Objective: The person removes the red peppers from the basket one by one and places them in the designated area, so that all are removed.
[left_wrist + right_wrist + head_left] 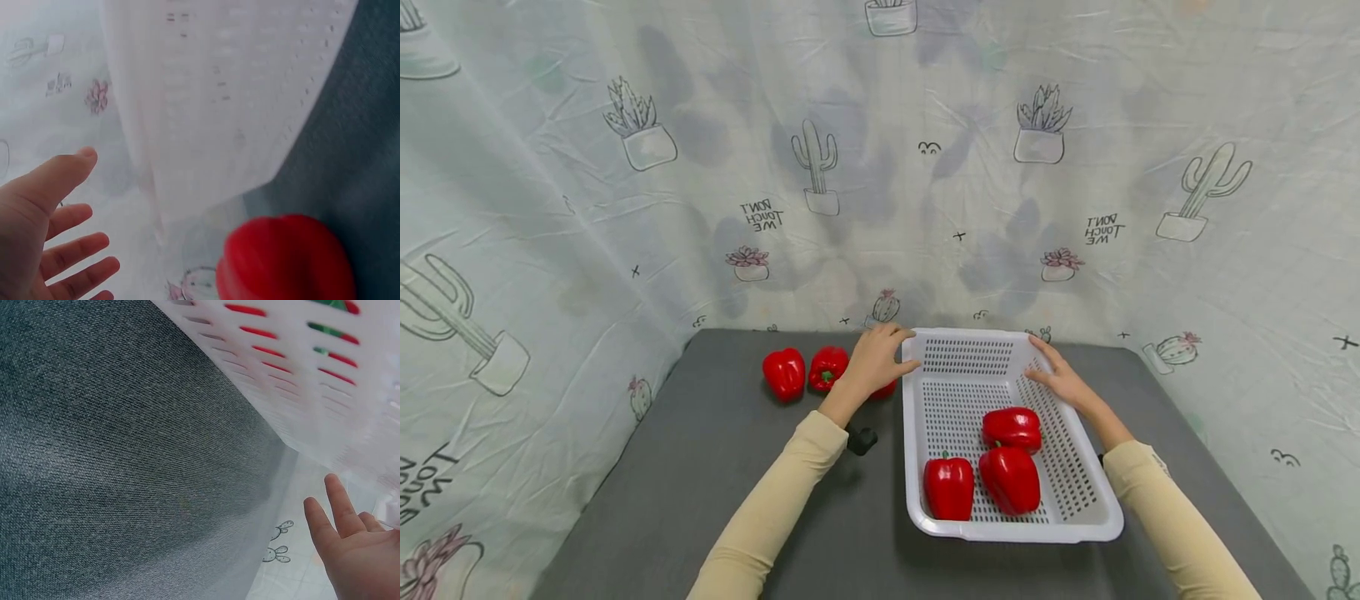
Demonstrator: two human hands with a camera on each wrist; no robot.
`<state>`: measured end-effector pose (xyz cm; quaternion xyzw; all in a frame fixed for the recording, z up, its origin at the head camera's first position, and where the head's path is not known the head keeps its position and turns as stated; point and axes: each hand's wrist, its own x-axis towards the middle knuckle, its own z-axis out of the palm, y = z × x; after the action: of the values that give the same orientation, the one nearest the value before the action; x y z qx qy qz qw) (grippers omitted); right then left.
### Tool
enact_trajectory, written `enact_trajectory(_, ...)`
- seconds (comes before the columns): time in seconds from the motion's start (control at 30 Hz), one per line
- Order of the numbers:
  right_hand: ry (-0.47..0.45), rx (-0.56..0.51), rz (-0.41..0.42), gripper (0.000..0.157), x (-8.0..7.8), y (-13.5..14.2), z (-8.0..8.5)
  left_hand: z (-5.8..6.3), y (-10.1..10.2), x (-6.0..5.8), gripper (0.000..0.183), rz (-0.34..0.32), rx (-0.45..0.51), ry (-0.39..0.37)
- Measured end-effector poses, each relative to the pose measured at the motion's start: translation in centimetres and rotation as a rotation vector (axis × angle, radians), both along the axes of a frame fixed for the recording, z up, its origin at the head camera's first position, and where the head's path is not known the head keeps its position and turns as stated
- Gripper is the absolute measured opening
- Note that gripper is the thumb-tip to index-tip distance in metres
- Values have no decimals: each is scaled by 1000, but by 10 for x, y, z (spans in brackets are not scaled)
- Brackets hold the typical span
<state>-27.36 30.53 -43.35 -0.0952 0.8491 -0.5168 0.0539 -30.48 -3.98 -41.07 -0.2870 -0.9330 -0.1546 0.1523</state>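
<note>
A white perforated plastic basket [917, 433] stands on the grey table, holding three red bell peppers: one at its near left [949, 490], one in the near middle [1011, 481] and one behind that [1012, 429]. My left hand [872, 360] is beside the basket's far left corner, fingers apart and nothing in them; the left wrist view shows its thumb clear of the wall. Along the right rim is my right hand [1062, 383], its fingers extended outside the wall and its thumb over the inside. Whether it touches the rim, I cannot tell.
Left of the basket lie two red bell peppers [784, 375] [828, 369]. A third pepper [883, 390] is partly hidden behind my left hand. A cactus-print curtain [880, 208] hangs behind the grey table [700, 483] and along both sides.
</note>
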Motion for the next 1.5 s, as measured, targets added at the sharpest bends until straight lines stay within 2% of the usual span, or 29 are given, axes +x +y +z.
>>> enact_trajectory(0.1,1,-4,4,72,0,0,0,3,9,2,51,-35,0,-38)
enact_trajectory(0.2,9,5,10,73,-5,5,-8,5,18,4,53,-75,-25,-60)
enact_trajectory(0.37,32,32,11,74,-13,14,-22,12,32,6,53,-170,-64,-39)
enact_trajectory(0.53,44,40,12,74,-16,17,-25,24,46,5,49,-259,-71,-11)
enact_trajectory(0.7,40,37,15,74,-15,16,-23,36,60,9,50,-291,-107,-48)
enact_trajectory(0.87,22,37,5,74,-14,16,-24,40,76,12,54,-324,-143,-86)
enact_trajectory(1.03,15,35,7,73,-16,16,-24,39,91,17,55,-366,-179,-100)
enact_trajectory(1.2,14,33,15,74,-16,18,-24,32,106,22,57,-418,-224,-117)
enact_trajectory(1.5,41,61,28,71,-16,17,-24,14,127,27,60,-440,-280,-280)
